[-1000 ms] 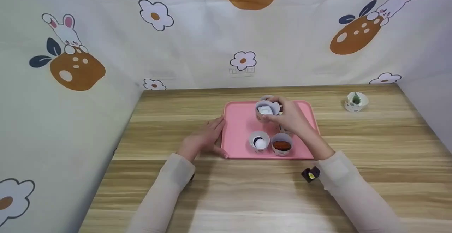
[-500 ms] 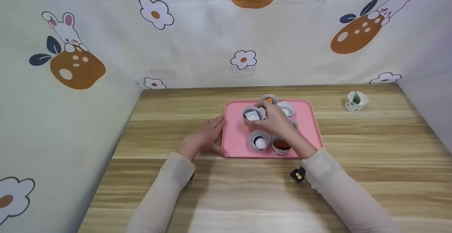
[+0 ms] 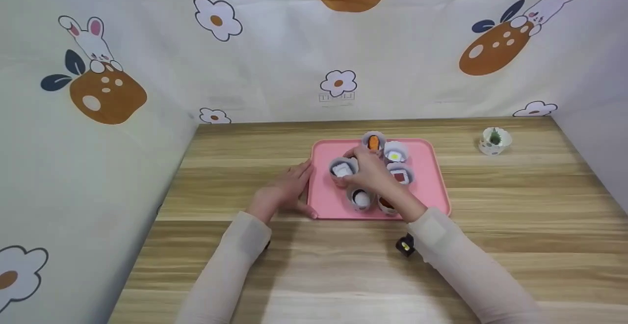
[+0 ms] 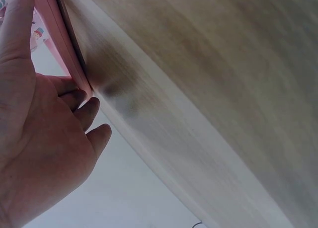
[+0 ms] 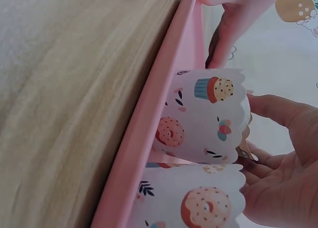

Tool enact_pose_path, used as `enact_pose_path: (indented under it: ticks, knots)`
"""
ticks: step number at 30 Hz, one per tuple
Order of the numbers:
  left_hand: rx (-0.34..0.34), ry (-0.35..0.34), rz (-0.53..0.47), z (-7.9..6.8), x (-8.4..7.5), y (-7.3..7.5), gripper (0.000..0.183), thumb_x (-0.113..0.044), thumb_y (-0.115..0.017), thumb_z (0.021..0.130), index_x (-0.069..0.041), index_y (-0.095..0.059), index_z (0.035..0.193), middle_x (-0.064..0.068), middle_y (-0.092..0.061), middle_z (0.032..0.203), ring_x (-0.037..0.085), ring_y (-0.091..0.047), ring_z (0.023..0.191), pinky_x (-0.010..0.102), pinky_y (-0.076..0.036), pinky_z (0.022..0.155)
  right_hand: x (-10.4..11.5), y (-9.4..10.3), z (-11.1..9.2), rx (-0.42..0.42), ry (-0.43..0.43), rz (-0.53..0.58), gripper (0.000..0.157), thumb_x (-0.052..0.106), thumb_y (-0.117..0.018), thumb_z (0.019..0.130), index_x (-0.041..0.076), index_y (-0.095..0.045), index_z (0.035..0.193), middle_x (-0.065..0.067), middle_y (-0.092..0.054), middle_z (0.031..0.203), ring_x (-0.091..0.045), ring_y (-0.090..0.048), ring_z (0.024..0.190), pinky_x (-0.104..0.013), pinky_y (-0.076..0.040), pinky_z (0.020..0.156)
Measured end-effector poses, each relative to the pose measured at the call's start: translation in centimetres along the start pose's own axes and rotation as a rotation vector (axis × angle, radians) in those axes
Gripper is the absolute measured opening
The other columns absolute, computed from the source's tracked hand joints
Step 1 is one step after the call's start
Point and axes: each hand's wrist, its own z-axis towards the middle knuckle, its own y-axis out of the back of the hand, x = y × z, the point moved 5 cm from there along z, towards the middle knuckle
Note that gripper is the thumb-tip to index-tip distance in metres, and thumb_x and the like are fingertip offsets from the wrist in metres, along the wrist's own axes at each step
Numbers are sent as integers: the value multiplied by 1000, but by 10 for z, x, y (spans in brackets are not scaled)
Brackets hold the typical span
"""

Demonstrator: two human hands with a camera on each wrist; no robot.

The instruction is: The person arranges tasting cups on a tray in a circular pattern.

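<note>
My right hand (image 3: 370, 169) pinches a paper baking cup (image 3: 335, 178) with a white piece inside, low over the left part of the pink tray (image 3: 324, 149). My left hand (image 3: 289, 186) lies along the tray's left side, fingers fairly straight, thumb at the near corner; the left wrist view shows its fingertips at the pink rim. Right in front of the held cup stands a cup (image 3: 361, 199) with a white ball. In the right wrist view, printed cups (image 5: 206, 114) hide most of the held one, and my right fingers reach in behind them.
Other cups on the tray hold an orange piece (image 3: 374, 142), a yellow-and-white piece (image 3: 395, 156), a white piece with a red centre (image 3: 400, 176) and a reddish-brown piece (image 3: 386, 203). Off the tray, at the back right, stands a cup with a green leaf (image 3: 495, 138).
My right hand has carried the cup with the white piece leftward and nearer, from the tray's back middle to its left part, uncovering the cups behind. My left hand has stayed put.
</note>
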Motion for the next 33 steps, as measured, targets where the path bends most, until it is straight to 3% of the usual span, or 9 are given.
enact_pose_path:
  ticks: [3, 12, 22, 33]
  knots:
    - [-2, -11, 38, 0, -1, 0, 126, -65, -76, 75, -6, -5, 161, 11, -2, 170, 29, -7, 157, 43, -10, 130, -1, -3, -1, 12, -6, -4, 55, 24, -81, 83, 4, -58, 128, -14, -62, 127, -30, -59, 115, -46, -49, 101]
    - [9, 25, -20, -1, 0, 1, 127, -64, -78, 73, -10, -4, 161, 7, 1, 170, 30, -4, 157, 46, -10, 129, -7, -6, -3, 66, -46, -1, 57, 22, -81, 82, 6, -53, 129, -15, -64, 121, -26, -60, 106, -43, -53, 91]
    - [10, 56, -61, -1, 2, 0, 129, -66, -78, 71, -15, -3, 162, 3, 3, 171, 33, -4, 157, 49, -13, 128, -6, 1, -5, 74, -47, 12, 54, 26, -75, 89, 4, -53, 134, -16, -61, 128, -29, -61, 114, -44, -54, 95]
    - [13, 60, -29, 2, 3, -1, 129, -65, -79, 70, -15, -3, 162, 2, 3, 171, 29, -4, 157, 45, -12, 129, -6, 18, -13, 65, -4, 97, 52, 21, -73, 90, -2, -54, 133, -22, -61, 130, -37, -61, 121, -48, -54, 101]
